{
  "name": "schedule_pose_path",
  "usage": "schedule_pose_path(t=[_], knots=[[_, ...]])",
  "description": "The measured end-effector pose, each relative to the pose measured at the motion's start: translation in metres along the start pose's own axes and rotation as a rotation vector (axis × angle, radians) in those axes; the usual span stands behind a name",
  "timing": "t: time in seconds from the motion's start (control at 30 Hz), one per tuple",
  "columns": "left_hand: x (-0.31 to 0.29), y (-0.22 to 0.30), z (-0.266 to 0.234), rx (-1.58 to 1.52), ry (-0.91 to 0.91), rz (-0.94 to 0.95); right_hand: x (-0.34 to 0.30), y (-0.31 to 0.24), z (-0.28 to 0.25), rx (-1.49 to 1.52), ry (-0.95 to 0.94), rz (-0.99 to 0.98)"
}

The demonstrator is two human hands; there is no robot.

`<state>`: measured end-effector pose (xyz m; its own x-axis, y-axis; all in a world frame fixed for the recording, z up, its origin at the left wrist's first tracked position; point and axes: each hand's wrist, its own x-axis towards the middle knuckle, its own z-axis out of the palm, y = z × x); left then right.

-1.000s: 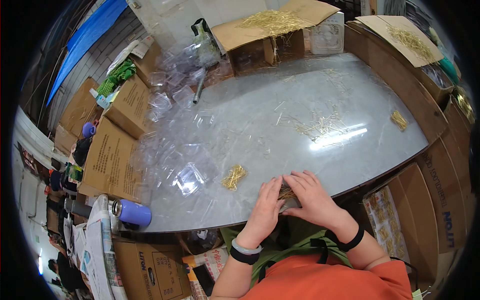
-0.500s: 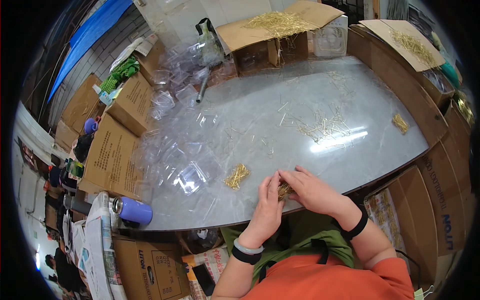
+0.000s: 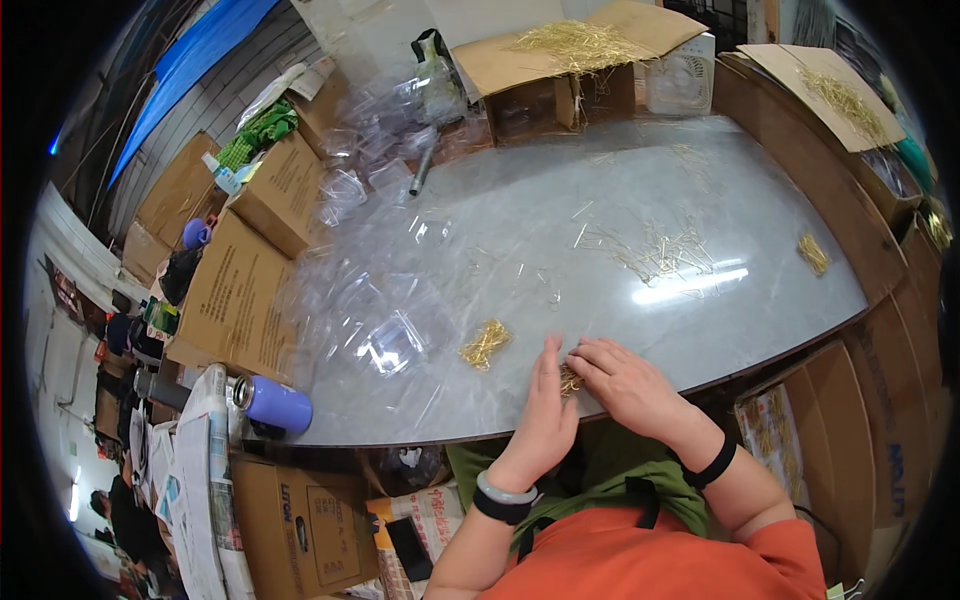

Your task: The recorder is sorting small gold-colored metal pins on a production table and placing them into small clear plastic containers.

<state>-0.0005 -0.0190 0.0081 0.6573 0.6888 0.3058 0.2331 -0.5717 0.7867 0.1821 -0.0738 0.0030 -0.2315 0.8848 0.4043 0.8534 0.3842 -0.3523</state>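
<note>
Landmark: the grey marble-look table [image 3: 640,200]; every place below is told from it.
Left hand [image 3: 545,420]: at the table's near edge, fingers straight and pressed together, standing edge-on against a small bunch of gold pins [image 3: 570,380].
Right hand [image 3: 625,385]: just beside the left one, fingers curled down over the same bunch; whether it pinches pins or only covers them, I cannot tell.
Change: half a second ago the hands sat slightly lower and closer over the bunch; now the left palm has straightened into a wall, so the pins look squared up between the two hands.
Second gold bundle [image 3: 485,345]: lies loose on the table, near the left hand, untouched.
Clear plastic bags [image 3: 385,330]: heaped on the table's left part.
Scattered pins [image 3: 655,250]: mid-table, well apart from both hands.
Purple bottle [image 3: 275,405]: on its side at the near left corner.
</note>
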Motion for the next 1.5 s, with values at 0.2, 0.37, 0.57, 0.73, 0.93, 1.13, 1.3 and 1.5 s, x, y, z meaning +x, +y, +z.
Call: schedule_pose_path(t=[0.2,0.37,0.57,0.73,0.93,1.13,1.3,1.5], knots=[[-0.048,0.001,-0.003,0.712,-0.006,-0.066,-0.002,-0.002,-0.001,0.059,0.02,0.023],[-0.039,0.017,0.029,0.82,-0.005,-0.087,-0.004,-0.002,0.0,0.014,0.042,0.034],[-0.025,0.02,0.035,0.838,0.021,-0.122,-0.004,-0.002,-0.006,0.0,0.019,0.08],[-0.044,0.002,-0.017,0.444,0.204,-0.189,-0.007,0.002,-0.003,0.012,0.034,0.066],[-0.023,-0.038,-0.094,0.188,0.225,-0.558,-0.007,-0.003,-0.005,0.056,0.068,0.103],[0.011,-0.04,-0.094,-0.105,0.242,-0.738,-0.006,-0.002,-0.004,-0.014,0.064,0.062],[0.013,-0.046,-0.082,-0.33,0.341,-0.725,-0.007,-0.003,-0.003,-0.003,0.063,0.081],[-0.033,-0.012,-0.075,-0.66,0.402,-0.59,-0.007,-0.002,-0.003,-0.028,0.07,0.097]])
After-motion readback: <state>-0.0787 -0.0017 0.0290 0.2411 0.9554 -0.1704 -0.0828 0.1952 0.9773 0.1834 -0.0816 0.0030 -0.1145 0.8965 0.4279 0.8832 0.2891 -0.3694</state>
